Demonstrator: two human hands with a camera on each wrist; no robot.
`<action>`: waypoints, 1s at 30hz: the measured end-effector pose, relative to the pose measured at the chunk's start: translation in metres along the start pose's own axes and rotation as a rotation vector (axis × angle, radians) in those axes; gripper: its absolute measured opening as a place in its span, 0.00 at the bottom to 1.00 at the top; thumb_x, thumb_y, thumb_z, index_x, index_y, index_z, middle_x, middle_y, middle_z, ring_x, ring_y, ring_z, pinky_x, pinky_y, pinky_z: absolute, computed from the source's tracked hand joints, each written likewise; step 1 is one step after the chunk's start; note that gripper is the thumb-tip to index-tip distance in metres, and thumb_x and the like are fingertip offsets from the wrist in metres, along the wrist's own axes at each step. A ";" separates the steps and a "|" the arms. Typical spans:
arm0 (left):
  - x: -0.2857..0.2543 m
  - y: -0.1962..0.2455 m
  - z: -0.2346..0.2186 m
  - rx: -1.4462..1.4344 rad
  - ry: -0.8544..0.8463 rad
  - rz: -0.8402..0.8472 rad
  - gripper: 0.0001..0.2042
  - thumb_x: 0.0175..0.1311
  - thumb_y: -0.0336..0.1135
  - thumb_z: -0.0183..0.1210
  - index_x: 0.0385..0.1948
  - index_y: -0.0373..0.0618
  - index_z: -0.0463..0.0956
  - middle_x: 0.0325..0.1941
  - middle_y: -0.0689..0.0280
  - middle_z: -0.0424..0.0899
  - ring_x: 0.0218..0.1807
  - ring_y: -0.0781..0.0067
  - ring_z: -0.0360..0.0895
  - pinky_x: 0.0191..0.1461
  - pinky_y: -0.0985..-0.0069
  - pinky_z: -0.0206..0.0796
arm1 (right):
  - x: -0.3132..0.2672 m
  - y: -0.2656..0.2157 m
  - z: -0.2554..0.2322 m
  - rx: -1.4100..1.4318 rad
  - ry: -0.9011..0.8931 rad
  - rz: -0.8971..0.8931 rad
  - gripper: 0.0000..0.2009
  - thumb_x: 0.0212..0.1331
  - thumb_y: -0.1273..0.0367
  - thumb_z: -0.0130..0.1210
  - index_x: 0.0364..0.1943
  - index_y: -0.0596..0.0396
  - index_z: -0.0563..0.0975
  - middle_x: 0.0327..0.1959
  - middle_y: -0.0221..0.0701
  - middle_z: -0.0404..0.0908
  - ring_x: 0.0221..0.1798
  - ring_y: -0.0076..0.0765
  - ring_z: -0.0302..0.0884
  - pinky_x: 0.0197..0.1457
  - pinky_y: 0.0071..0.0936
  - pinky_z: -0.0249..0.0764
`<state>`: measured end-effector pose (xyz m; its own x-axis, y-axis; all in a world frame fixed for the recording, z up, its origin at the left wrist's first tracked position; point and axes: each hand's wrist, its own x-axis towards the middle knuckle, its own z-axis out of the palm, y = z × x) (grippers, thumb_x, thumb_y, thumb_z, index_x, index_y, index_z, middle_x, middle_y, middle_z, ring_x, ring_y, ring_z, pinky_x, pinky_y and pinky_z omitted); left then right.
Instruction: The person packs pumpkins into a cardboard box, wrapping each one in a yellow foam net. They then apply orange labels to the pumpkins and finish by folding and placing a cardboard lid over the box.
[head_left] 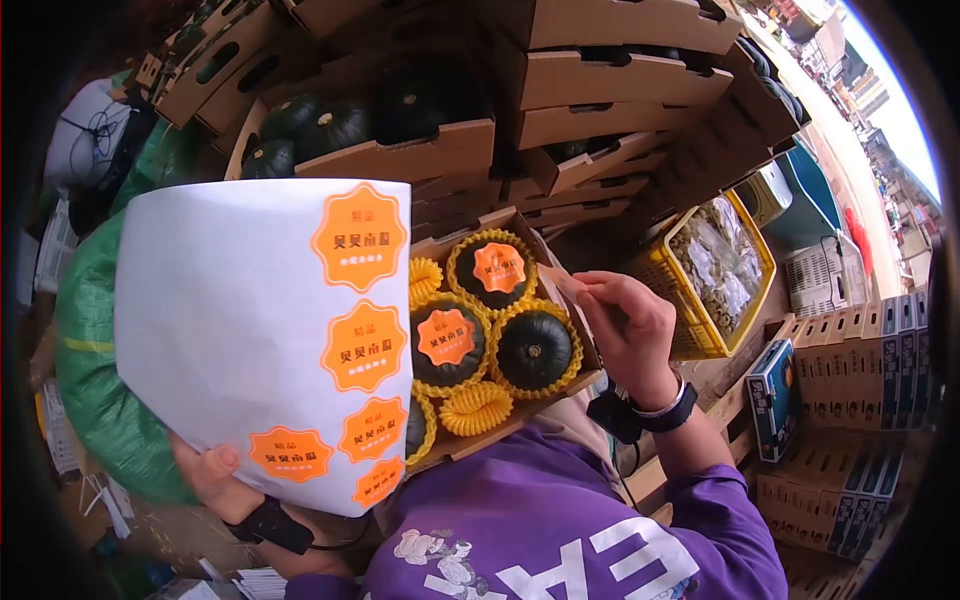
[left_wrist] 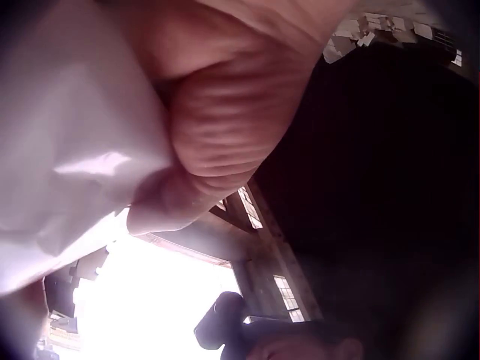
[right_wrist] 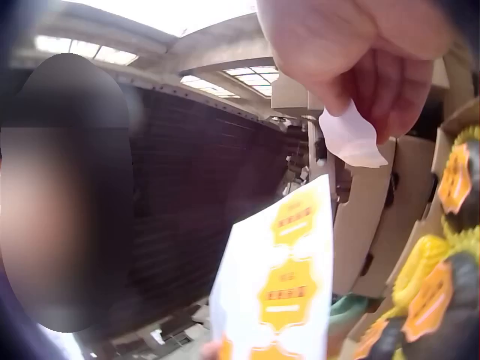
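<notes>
My left hand grips the lower edge of a white sticker sheet, its thumb over the front. Orange scalloped stickers with printed characters line the sheet's right side. My right hand pinches one peeled sticker, whose pale back shows in the right wrist view. It is over the right edge of an open cardboard box of dark green squashes in yellow foam nets. Two squashes bear orange stickers, at the back and in the middle. Another squash shows no sticker. The sheet hides the box's left part.
Stacked cartons rise behind, and one open carton holds bare squashes. At right are a yellow crate with bagged goods and upright flat boxes. A green sack bulges at left.
</notes>
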<state>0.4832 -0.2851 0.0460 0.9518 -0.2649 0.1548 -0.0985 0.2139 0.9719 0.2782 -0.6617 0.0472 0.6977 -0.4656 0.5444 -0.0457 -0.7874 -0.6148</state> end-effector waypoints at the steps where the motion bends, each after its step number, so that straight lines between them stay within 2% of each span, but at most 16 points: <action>1: 0.001 0.001 -0.026 -0.007 -0.015 -0.013 0.43 0.43 0.40 0.66 0.62 0.30 0.55 0.56 0.47 0.69 0.53 0.53 0.73 0.56 0.61 0.69 | -0.006 -0.002 -0.001 -0.126 -0.068 -0.179 0.04 0.50 0.77 0.61 0.29 0.61 0.77 0.33 0.35 0.82 0.36 0.35 0.83 0.41 0.26 0.78; 3: 0.003 0.007 -0.024 -0.030 -0.013 -0.017 0.42 0.44 0.40 0.65 0.62 0.30 0.54 0.56 0.47 0.69 0.54 0.53 0.72 0.58 0.61 0.67 | -0.023 -0.003 0.004 -0.263 -0.183 -0.422 0.07 0.44 0.78 0.62 0.28 0.58 0.77 0.37 0.36 0.83 0.38 0.38 0.83 0.40 0.30 0.79; 7: 0.005 0.018 -0.017 -0.119 0.030 0.013 0.41 0.49 0.40 0.63 0.64 0.30 0.53 0.59 0.47 0.66 0.58 0.53 0.69 0.63 0.60 0.62 | -0.056 0.000 0.019 -0.470 -0.440 -0.506 0.11 0.46 0.73 0.62 0.36 0.60 0.80 0.42 0.36 0.82 0.50 0.42 0.80 0.54 0.34 0.77; 8: 0.005 0.015 -0.015 -0.116 0.037 0.010 0.41 0.49 0.40 0.63 0.64 0.30 0.53 0.59 0.47 0.66 0.58 0.53 0.69 0.63 0.60 0.62 | -0.056 -0.001 0.018 -0.465 -0.446 -0.509 0.11 0.46 0.73 0.62 0.36 0.60 0.80 0.42 0.36 0.82 0.50 0.42 0.80 0.54 0.34 0.77; 10: 0.005 0.011 -0.012 -0.089 0.059 0.087 0.41 0.51 0.38 0.64 0.64 0.28 0.52 0.60 0.45 0.67 0.59 0.50 0.70 0.64 0.61 0.61 | -0.055 -0.005 0.012 -0.239 -0.540 -0.275 0.12 0.49 0.69 0.60 0.36 0.63 0.78 0.45 0.40 0.80 0.53 0.47 0.77 0.58 0.36 0.74; 12: 0.008 0.016 -0.008 -0.081 0.049 0.064 0.39 0.54 0.39 0.62 0.64 0.29 0.52 0.60 0.46 0.67 0.59 0.52 0.69 0.64 0.61 0.60 | -0.051 0.001 0.012 -0.216 -0.611 -0.242 0.14 0.50 0.69 0.60 0.41 0.61 0.79 0.49 0.40 0.79 0.57 0.49 0.74 0.61 0.37 0.71; 14: 0.009 0.019 0.001 -0.062 0.051 0.040 0.37 0.57 0.40 0.59 0.65 0.30 0.52 0.60 0.48 0.67 0.59 0.53 0.68 0.65 0.61 0.58 | -0.041 0.010 0.023 -0.324 -0.574 -0.330 0.16 0.51 0.68 0.59 0.46 0.54 0.79 0.54 0.43 0.75 0.61 0.50 0.70 0.63 0.38 0.69; 16: 0.009 0.018 0.024 -0.045 0.029 0.053 0.38 0.54 0.41 0.62 0.63 0.29 0.54 0.58 0.49 0.68 0.58 0.56 0.69 0.64 0.63 0.59 | -0.041 0.005 0.024 -0.418 -0.658 -0.272 0.21 0.53 0.67 0.56 0.54 0.39 0.77 0.60 0.55 0.67 0.63 0.59 0.66 0.65 0.40 0.66; 18: 0.006 0.026 0.053 -0.014 -0.024 0.063 0.37 0.45 0.41 0.72 0.55 0.28 0.64 0.49 0.54 0.76 0.49 0.65 0.76 0.55 0.70 0.67 | -0.041 0.002 0.026 -0.471 -0.642 -0.247 0.21 0.50 0.68 0.61 0.53 0.36 0.79 0.60 0.60 0.65 0.62 0.61 0.67 0.62 0.41 0.69; 20: 0.003 0.034 0.072 0.038 -0.082 0.009 0.32 0.43 0.44 0.75 0.46 0.32 0.72 0.40 0.60 0.80 0.42 0.71 0.78 0.48 0.74 0.69 | -0.036 -0.011 0.024 -0.551 -0.730 -0.232 0.23 0.51 0.66 0.59 0.55 0.37 0.77 0.62 0.59 0.63 0.64 0.62 0.64 0.67 0.49 0.61; 22: 0.001 0.036 0.085 0.027 -0.140 -0.009 0.26 0.44 0.45 0.75 0.39 0.35 0.76 0.34 0.64 0.81 0.37 0.75 0.78 0.44 0.77 0.69 | -0.016 -0.046 0.026 -0.270 -0.595 -0.262 0.25 0.48 0.65 0.63 0.56 0.38 0.76 0.63 0.56 0.63 0.64 0.62 0.63 0.67 0.52 0.58; 24: -0.003 0.035 0.100 -0.013 -0.211 -0.086 0.24 0.44 0.44 0.76 0.36 0.37 0.76 0.33 0.66 0.80 0.36 0.77 0.77 0.41 0.79 0.69 | 0.000 -0.076 0.035 0.233 -0.538 -0.325 0.28 0.48 0.64 0.67 0.56 0.53 0.74 0.62 0.52 0.67 0.60 0.60 0.69 0.61 0.46 0.68; 26: -0.009 0.033 0.112 -0.090 -0.332 -0.106 0.21 0.45 0.39 0.76 0.36 0.37 0.77 0.34 0.65 0.81 0.36 0.77 0.78 0.41 0.80 0.70 | 0.001 -0.099 0.056 0.515 -0.526 -0.231 0.27 0.49 0.65 0.67 0.55 0.61 0.73 0.54 0.51 0.75 0.51 0.55 0.77 0.52 0.38 0.75; 28: -0.014 0.028 0.113 -0.095 -0.481 -0.155 0.23 0.45 0.38 0.76 0.40 0.37 0.77 0.37 0.63 0.83 0.38 0.77 0.79 0.43 0.80 0.70 | -0.002 -0.099 0.075 0.553 -0.534 -0.221 0.24 0.52 0.68 0.64 0.53 0.65 0.73 0.42 0.48 0.80 0.40 0.50 0.81 0.43 0.34 0.78; 29: -0.014 0.028 0.113 -0.044 -0.506 -0.132 0.21 0.49 0.34 0.73 0.43 0.36 0.76 0.39 0.63 0.83 0.40 0.77 0.79 0.44 0.80 0.70 | -0.003 -0.101 0.077 0.580 -0.508 -0.136 0.18 0.55 0.70 0.62 0.50 0.63 0.76 0.32 0.44 0.81 0.31 0.47 0.81 0.37 0.34 0.77; 30: -0.014 0.028 0.114 -0.049 -0.507 -0.130 0.21 0.49 0.34 0.73 0.43 0.36 0.76 0.39 0.63 0.83 0.40 0.77 0.79 0.44 0.80 0.70 | -0.002 -0.100 0.074 0.575 -0.509 -0.138 0.18 0.55 0.70 0.62 0.50 0.63 0.76 0.32 0.44 0.81 0.31 0.47 0.81 0.37 0.34 0.77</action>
<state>0.4337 -0.3827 0.0910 0.6939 -0.7113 0.1118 0.0361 0.1895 0.9812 0.3344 -0.5516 0.0654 0.9188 -0.0264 0.3939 0.3460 -0.4265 -0.8357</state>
